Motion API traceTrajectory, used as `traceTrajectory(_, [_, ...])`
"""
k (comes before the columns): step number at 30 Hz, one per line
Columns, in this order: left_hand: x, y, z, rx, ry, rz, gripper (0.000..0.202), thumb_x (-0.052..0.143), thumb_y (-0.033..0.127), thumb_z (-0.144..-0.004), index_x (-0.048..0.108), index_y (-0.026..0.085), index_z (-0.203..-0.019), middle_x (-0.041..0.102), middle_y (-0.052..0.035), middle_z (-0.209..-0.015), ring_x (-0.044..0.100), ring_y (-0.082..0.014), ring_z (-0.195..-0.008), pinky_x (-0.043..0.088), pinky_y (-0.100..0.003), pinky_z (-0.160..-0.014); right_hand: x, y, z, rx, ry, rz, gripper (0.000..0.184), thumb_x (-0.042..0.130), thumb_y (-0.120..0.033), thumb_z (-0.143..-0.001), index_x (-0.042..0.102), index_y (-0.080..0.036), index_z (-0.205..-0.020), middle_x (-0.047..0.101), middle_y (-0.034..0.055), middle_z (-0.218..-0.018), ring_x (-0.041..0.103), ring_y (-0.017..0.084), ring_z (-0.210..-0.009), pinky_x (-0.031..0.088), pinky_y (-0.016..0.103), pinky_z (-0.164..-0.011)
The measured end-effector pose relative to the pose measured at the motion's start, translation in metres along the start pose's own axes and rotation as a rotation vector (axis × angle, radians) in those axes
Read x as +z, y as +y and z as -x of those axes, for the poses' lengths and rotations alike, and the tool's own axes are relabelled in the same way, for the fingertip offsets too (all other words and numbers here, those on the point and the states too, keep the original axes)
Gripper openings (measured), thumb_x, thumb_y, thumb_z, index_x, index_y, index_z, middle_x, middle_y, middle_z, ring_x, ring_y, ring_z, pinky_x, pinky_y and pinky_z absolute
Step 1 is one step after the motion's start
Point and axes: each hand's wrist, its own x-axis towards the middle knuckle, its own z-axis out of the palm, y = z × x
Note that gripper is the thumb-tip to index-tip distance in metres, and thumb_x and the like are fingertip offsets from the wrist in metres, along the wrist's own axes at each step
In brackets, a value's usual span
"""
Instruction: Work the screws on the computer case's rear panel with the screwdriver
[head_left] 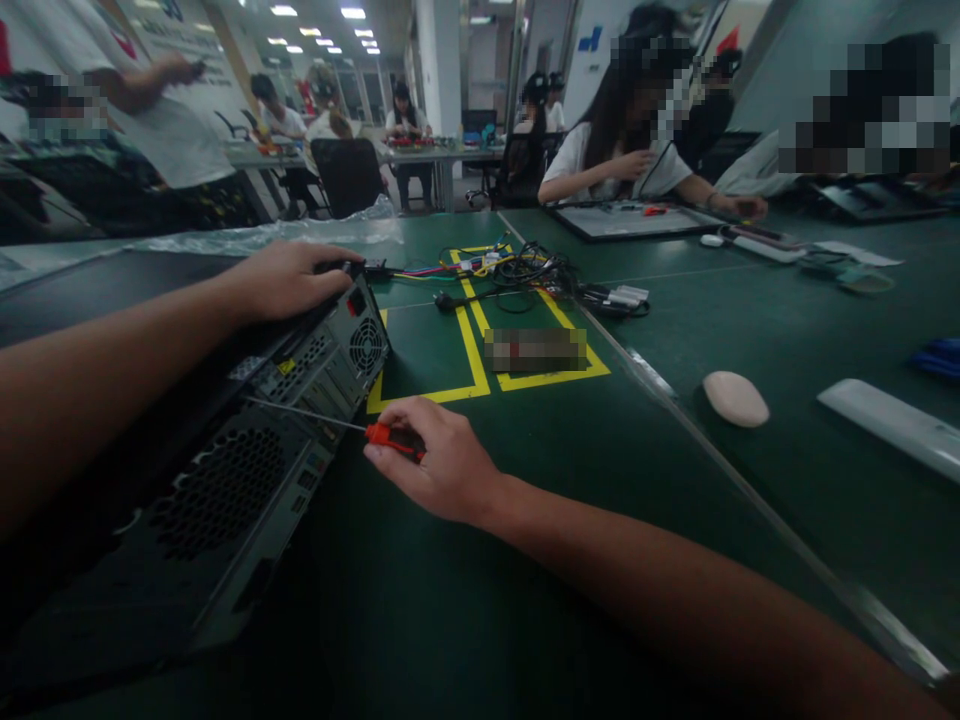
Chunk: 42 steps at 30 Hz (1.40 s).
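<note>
A black desktop computer case (315,400) lies at the left, its rear panel with vents and ports turned toward the right. My left hand (289,280) rests on the top of the case near its far rear corner, fingers stretched out. In my right hand (439,455) is a screwdriver (386,436) with an orange and black handle. Its long thin shaft points left, and the tip meets the upper edge of the rear panel. Whether the tip sits in a screw is too small to tell.
A bundle of black cables (536,268) lies beyond the case, near yellow tape squares (480,385). A pixelated object (535,350) sits in one square. At the right are a beige rounded object (736,398) and a white bar (892,425). Other people work across the table.
</note>
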Motion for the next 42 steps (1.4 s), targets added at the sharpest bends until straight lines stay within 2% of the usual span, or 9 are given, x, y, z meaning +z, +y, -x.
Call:
traceTrajectory(5, [0.0006, -0.0014, -0.0007, -0.01, -0.003, 0.007, 0.073, 0.039, 0.055, -0.093, 0.065, 0.019, -0.151, 0.07, -0.0108, -0.141, 0.065, -0.0359, -0.128, 0.046, -0.046, -0.113, 0.0011, 0.0007, 0.0, 0.003, 0.012, -0.007, 0.025, 0.067, -0.043, -0.1, 0.065, -0.021, -0.111, 0.072, 0.0055, -0.103, 0.068, 0.018, -0.09, 0.054, 0.032, -0.081])
traceTrajectory(11, [-0.0001, 0.0, -0.0013, -0.006, -0.007, -0.005, 0.074, 0.038, 0.055, -0.092, 0.064, 0.018, -0.151, 0.07, -0.0144, -0.142, 0.064, -0.0375, -0.13, 0.046, -0.048, -0.112, -0.0002, -0.0003, 0.0003, 0.002, 0.009, -0.001, 0.025, 0.066, -0.044, -0.1, 0.064, -0.021, -0.112, 0.072, 0.0055, -0.103, 0.067, 0.019, -0.09, 0.054, 0.033, -0.082])
traceTrajectory(19, [-0.0004, 0.0002, -0.0004, -0.011, -0.007, -0.011, 0.077, 0.037, 0.058, -0.091, 0.064, 0.019, -0.151, 0.072, -0.0144, -0.137, 0.066, -0.0367, -0.124, 0.048, -0.048, -0.108, -0.0008, 0.0, 0.0006, -0.027, 0.029, 0.002, 0.026, 0.065, -0.044, -0.1, 0.065, -0.02, -0.111, 0.072, 0.0056, -0.102, 0.067, 0.018, -0.09, 0.053, 0.033, -0.083])
traceTrajectory(24, [-0.0003, 0.0002, -0.0004, -0.001, -0.005, -0.011, 0.077, 0.036, 0.058, -0.09, 0.065, 0.018, -0.15, 0.071, -0.0145, -0.139, 0.065, -0.0367, -0.128, 0.047, -0.048, -0.111, -0.0013, 0.0003, 0.0004, -0.044, 0.031, 0.013, 0.027, 0.064, -0.045, -0.102, 0.066, -0.02, -0.11, 0.071, 0.0057, -0.102, 0.067, 0.018, -0.091, 0.052, 0.033, -0.084])
traceTrajectory(28, [-0.0013, 0.0021, 0.0002, -0.011, -0.002, -0.017, 0.075, 0.038, 0.055, -0.091, 0.065, 0.017, -0.149, 0.07, -0.0152, -0.14, 0.063, -0.0375, -0.131, 0.045, -0.049, -0.113, -0.0013, 0.0003, -0.0006, -0.069, 0.033, 0.022, 0.03, 0.06, -0.047, -0.105, 0.069, -0.018, -0.109, 0.07, 0.0059, -0.099, 0.066, 0.018, -0.09, 0.051, 0.032, -0.084])
traceTrajectory(34, [-0.0013, 0.0028, 0.0005, -0.024, -0.012, -0.01, 0.071, 0.04, 0.051, -0.092, 0.065, 0.017, -0.149, 0.07, -0.012, -0.14, 0.064, -0.0368, -0.129, 0.045, -0.048, -0.114, -0.0001, 0.0014, -0.0012, -0.073, -0.002, -0.005, 0.035, 0.052, -0.047, -0.109, 0.07, -0.016, -0.109, 0.072, 0.0069, -0.1, 0.067, 0.017, -0.09, 0.052, 0.032, -0.086])
traceTrajectory(39, [0.0002, 0.0011, -0.0003, -0.009, 0.014, -0.004, 0.071, 0.041, 0.051, -0.092, 0.065, 0.016, -0.149, 0.071, -0.0132, -0.137, 0.065, -0.0368, -0.127, 0.047, -0.049, -0.112, 0.0005, -0.0009, 0.0003, -0.037, 0.024, -0.032, 0.032, 0.064, -0.045, -0.1, 0.063, -0.02, -0.12, 0.073, 0.006, -0.108, 0.07, 0.019, -0.095, 0.055, 0.033, -0.087])
traceTrajectory(42, [0.0003, -0.0006, -0.0008, -0.017, 0.003, -0.012, 0.07, 0.041, 0.051, -0.093, 0.065, 0.018, -0.149, 0.072, -0.0116, -0.136, 0.066, -0.0354, -0.125, 0.048, -0.048, -0.111, 0.0006, -0.0012, 0.0001, -0.033, 0.013, -0.037, 0.025, 0.064, -0.04, -0.098, 0.062, -0.021, -0.114, 0.072, 0.0042, -0.104, 0.07, 0.018, -0.092, 0.055, 0.032, -0.084])
